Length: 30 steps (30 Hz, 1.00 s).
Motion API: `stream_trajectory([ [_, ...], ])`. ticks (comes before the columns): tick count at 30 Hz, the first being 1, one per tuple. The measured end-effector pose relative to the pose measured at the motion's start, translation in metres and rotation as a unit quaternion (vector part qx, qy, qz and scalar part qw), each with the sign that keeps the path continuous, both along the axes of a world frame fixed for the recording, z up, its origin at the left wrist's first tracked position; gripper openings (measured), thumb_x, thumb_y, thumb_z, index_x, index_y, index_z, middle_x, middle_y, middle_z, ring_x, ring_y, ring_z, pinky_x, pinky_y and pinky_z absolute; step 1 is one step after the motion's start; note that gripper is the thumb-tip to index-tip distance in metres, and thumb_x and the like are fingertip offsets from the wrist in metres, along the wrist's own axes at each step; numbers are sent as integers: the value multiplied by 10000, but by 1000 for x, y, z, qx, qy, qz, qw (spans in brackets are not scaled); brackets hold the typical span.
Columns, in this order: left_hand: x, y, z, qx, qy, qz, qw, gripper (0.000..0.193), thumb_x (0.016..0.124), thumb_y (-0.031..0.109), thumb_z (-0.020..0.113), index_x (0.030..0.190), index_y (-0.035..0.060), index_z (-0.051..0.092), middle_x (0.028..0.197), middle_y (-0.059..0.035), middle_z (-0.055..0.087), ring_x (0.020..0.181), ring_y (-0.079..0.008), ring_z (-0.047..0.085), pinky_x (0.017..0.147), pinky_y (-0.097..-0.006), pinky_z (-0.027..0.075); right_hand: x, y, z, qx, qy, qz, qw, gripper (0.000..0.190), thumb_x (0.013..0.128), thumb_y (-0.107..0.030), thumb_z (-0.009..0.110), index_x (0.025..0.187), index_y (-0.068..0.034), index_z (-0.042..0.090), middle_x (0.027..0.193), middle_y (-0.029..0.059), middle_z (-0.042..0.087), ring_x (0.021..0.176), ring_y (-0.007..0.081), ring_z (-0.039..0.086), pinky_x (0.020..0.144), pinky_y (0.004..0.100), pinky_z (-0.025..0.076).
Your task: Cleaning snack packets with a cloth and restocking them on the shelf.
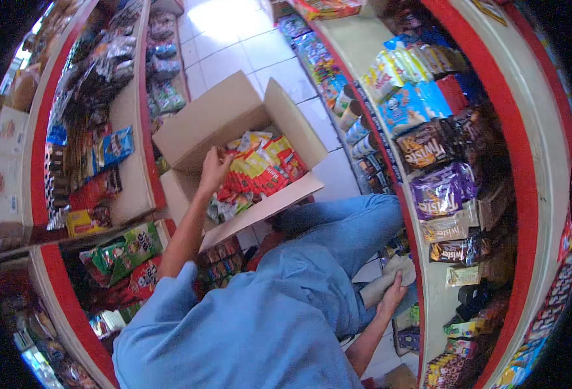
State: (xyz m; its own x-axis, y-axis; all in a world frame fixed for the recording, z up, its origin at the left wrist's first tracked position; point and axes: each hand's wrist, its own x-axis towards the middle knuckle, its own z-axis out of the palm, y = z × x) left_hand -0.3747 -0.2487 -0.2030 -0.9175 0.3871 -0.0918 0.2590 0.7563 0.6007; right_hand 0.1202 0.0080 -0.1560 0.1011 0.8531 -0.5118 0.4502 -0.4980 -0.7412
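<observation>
My left hand [215, 167] is over the left side of an open cardboard box [218, 107], its fingers bent near the snack packets; whether it grips one cannot be made out. Red and yellow snack packets [259, 167] lie heaped in the box, with green and white ones [230, 208] at its near left corner. Beside my knee at the lower right, my right hand [394, 291] holds a pale, crumpled cloth [388, 279], its thumb on top.
Red-edged shelves [140, 112] with packaged snacks rise on the left. Another shelf on the right holds Twister packs [436, 194] and blue packets [412, 107]. White floor tiles [247, 48] show between them, beyond the box.
</observation>
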Motion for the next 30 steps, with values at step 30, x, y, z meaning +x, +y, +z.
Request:
stream_trajectory([
  [30,-21,-127,-133,-109,-237,14,965,494,787,368,715,974,-80,625,866,-180,677,792,-245,650,727,-381,521,9,-2,-17,32,71,-21,997,582,893,-382,607,1229,70,458,1192,188,549,956,299,598,772,428,538],
])
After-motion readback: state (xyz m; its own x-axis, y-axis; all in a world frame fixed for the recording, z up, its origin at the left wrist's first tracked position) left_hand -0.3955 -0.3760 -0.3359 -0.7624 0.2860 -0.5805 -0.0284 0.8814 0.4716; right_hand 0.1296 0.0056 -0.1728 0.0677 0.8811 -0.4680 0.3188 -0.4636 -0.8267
